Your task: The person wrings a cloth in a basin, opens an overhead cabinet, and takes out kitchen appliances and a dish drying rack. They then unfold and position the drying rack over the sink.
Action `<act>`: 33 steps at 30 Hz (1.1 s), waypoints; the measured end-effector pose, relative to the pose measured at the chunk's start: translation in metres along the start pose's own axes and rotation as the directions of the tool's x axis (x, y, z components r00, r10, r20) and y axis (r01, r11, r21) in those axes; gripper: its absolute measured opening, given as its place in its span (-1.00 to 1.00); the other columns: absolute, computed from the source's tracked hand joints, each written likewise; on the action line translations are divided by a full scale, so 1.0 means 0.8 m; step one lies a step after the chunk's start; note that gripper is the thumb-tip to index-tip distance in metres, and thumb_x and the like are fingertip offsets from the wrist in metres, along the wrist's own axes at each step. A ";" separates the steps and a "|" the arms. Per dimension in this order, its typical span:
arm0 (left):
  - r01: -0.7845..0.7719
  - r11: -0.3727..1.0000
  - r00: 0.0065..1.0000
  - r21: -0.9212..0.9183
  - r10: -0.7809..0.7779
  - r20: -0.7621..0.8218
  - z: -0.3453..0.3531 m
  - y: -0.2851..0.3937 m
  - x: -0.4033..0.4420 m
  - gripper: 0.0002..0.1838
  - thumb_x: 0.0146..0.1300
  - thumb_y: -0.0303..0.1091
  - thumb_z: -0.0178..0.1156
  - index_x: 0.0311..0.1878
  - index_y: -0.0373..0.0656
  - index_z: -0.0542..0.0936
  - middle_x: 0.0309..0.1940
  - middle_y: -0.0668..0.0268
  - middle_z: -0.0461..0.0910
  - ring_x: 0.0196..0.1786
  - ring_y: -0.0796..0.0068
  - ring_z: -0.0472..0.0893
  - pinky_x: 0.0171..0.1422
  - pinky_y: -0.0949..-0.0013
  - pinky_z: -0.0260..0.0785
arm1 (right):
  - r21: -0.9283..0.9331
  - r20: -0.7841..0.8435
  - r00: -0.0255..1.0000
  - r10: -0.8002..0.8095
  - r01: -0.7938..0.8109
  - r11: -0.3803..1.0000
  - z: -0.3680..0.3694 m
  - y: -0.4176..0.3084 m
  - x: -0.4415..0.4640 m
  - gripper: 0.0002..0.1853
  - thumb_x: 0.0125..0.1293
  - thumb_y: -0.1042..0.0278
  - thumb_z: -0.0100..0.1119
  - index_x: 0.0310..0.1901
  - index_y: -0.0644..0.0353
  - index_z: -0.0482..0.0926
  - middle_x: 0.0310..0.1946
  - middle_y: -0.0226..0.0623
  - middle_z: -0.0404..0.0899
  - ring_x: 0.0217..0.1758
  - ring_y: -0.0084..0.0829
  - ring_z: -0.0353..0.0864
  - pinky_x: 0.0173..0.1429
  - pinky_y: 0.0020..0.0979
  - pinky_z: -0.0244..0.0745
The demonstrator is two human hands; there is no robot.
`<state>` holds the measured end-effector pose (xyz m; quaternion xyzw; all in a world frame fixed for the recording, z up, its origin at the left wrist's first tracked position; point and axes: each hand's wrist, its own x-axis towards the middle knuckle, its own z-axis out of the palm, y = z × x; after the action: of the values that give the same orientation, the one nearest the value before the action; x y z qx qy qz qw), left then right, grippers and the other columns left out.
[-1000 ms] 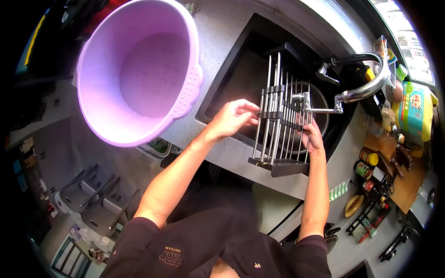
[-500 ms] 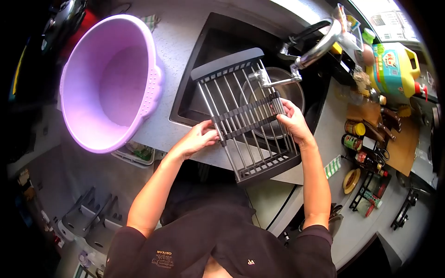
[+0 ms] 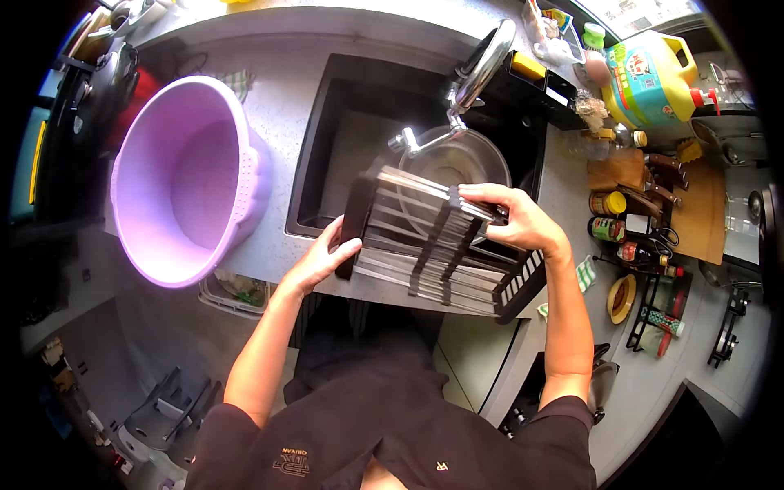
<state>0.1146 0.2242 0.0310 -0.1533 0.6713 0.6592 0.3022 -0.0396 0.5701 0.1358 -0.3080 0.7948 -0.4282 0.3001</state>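
Note:
A drain rack (image 3: 441, 245) of thin metal rods, with black end pieces and dark middle bands, is tilted over the front of the sink (image 3: 317, 139). My left hand (image 3: 317, 260) is closed on its left black end piece, the thumb along the near face. Around the upper rods at the right, my right hand (image 3: 523, 220) is closed, its fingers on the top and the thumb below. Behind the rack, a round bowl (image 3: 465, 159) stands in the sink under the faucet (image 3: 483, 69); the rack partly hides the bowl.
On the counter left of the sink stands a large purple tub (image 3: 253, 175). To the right are a black caddy with a yellow sponge (image 3: 528, 67), a yellow detergent jug (image 3: 649, 82), several jars and a wooden board (image 3: 704, 208) with knives. A lidded box (image 3: 233, 294) is below the tub.
The rack has turned, its left end swinging down and toward me. My left hand has moved from its side rod to the black end piece. My right hand still holds it. The view has shifted.

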 end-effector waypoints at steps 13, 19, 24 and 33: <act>-0.032 0.999 0.994 -0.036 0.028 -0.107 -0.004 -0.033 -0.092 -0.38 0.21 -0.23 0.26 0.30 -0.35 0.42 0.18 0.16 0.53 0.25 0.37 0.45 0.38 0.25 0.29 | -0.445 -0.660 0.743 -0.112 -0.267 0.855 0.077 -0.030 -0.015 -0.43 0.15 0.40 0.36 0.24 0.16 0.51 0.20 -0.11 0.50 0.32 -0.10 0.43 0.44 -0.10 0.25; 0.041 0.958 0.943 -0.284 -0.131 -0.306 0.018 -0.065 -0.113 -0.55 0.28 -0.19 0.23 0.09 -0.35 0.53 -0.05 0.23 0.59 0.02 0.43 0.55 0.14 0.31 0.43 | -0.148 -0.939 0.343 0.036 -0.494 0.857 0.180 0.028 -0.058 -0.31 0.31 0.36 0.25 0.42 0.29 0.21 0.31 0.01 0.32 0.34 -0.07 0.37 0.41 -0.13 0.26; 0.159 0.843 0.900 -0.514 -0.338 -0.276 0.041 -0.084 -0.090 -0.65 0.31 -0.12 0.20 -0.04 -0.22 0.61 -0.19 0.31 0.62 -0.14 0.51 0.59 -0.05 0.34 0.46 | 0.921 -0.236 0.665 0.709 -0.080 0.382 0.241 0.057 -0.017 -0.21 0.46 -0.08 0.10 0.53 0.14 0.02 0.38 -0.06 0.28 0.38 -0.16 0.38 0.26 -0.14 0.47; 0.135 0.804 0.923 -0.579 -0.315 -0.222 0.058 -0.022 0.002 -0.45 0.37 0.10 0.16 0.11 -0.24 0.55 -0.08 0.30 0.63 -0.01 0.46 0.60 0.05 0.27 0.53 | 0.808 -0.407 0.593 0.694 -0.121 0.577 0.227 0.108 0.152 -0.63 0.50 0.39 -0.11 0.30 0.04 0.33 -0.18 -0.41 0.44 -0.20 -0.54 0.51 -0.35 -0.43 0.64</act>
<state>0.1336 0.2681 0.0187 -0.4142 0.4668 0.7516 0.2137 -0.0018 0.4280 -0.0468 0.2280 0.6660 -0.6892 0.1717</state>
